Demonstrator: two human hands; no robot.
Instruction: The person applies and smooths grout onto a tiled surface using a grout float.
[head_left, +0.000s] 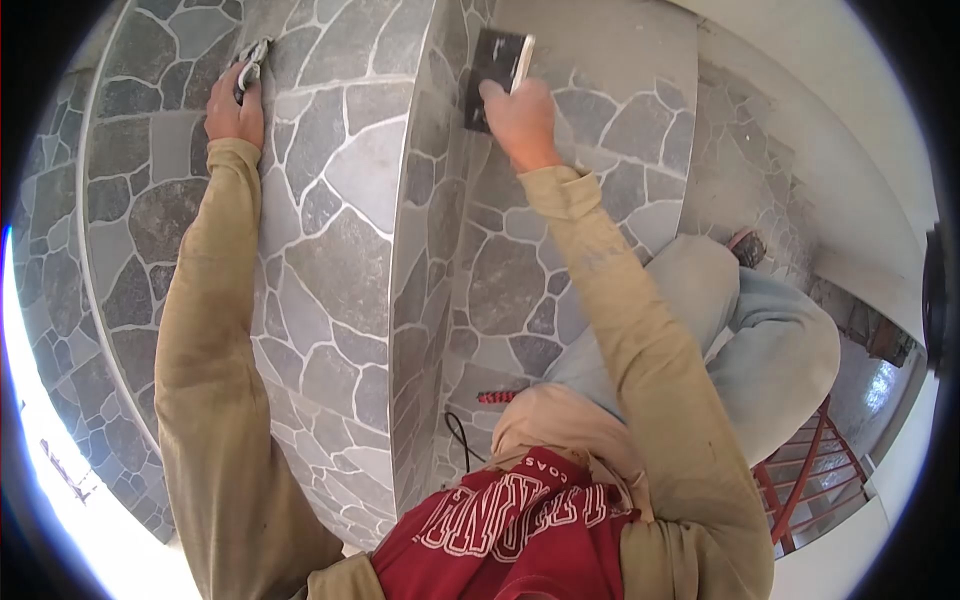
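My left hand (pixel 236 112) is closed round a crumpled grey-and-white rag (pixel 254 66), resting on the upper stone-patterned surface (pixel 340 250). My right hand (pixel 524 120) grips a dark rectangular float (pixel 487 85) with a pale strip along one edge. The float is over the lower stone-patterned step (pixel 500 265), close to the riser (pixel 428 200). Its handle is mostly hidden by my fingers.
Bent knees in light trousers (pixel 690 290) are at the right. A red-and-black braided piece (pixel 497 397) and a black cord (pixel 457 432) lie near my waist. Red metal bars (pixel 810 470) stand at the lower right. Past the lower step, smeared stonework (pixel 740 180) continues.
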